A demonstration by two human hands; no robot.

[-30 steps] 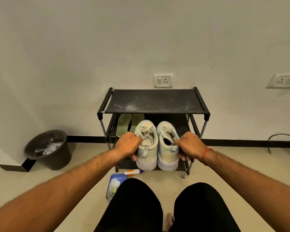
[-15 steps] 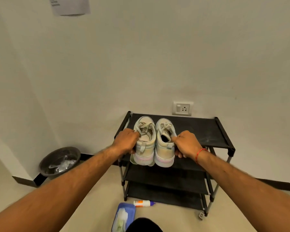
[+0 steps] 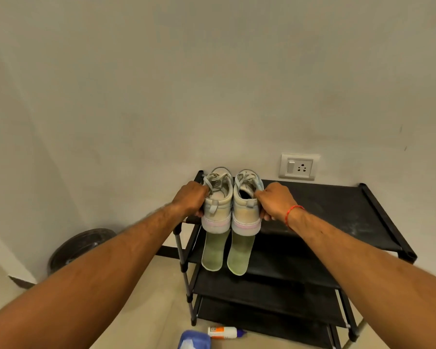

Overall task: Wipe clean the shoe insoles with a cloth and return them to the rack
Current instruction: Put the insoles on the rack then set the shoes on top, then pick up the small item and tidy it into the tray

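Obs.: person stands facing the black rack point(image 3: 337, 210), both arms stretched out over its left end.

Left hand point(image 3: 190, 197): fingers curled round the outer side of the left pale sneaker point(image 3: 218, 205), gripping it near the collar.
Right hand point(image 3: 275, 201): same grip on the outer side of the right pale sneaker point(image 3: 246, 210); red thread point(image 3: 292, 212) on that wrist.

Sneakers: side by side, touching, toes toward the wall, heels toward the person and overhanging the front edge of the top shelf. Cannot tell whether the soles rest on the shelf or are held just above it.

Insoles: two green ones, left insole point(image 3: 213, 253) and right insole point(image 3: 239, 255), lie flat beside each other on the second shelf, directly below the sneaker heels; far ends hidden under the top shelf.

Floor: white tube with orange label point(image 3: 224, 332) beside the rack's front left leg; blue tub point(image 3: 194, 340) near it, cut off by the frame edge. Dark round bin point(image 3: 78, 245) against the wall, well apart to the left. Wall socket point(image 3: 298, 167) above the rack.
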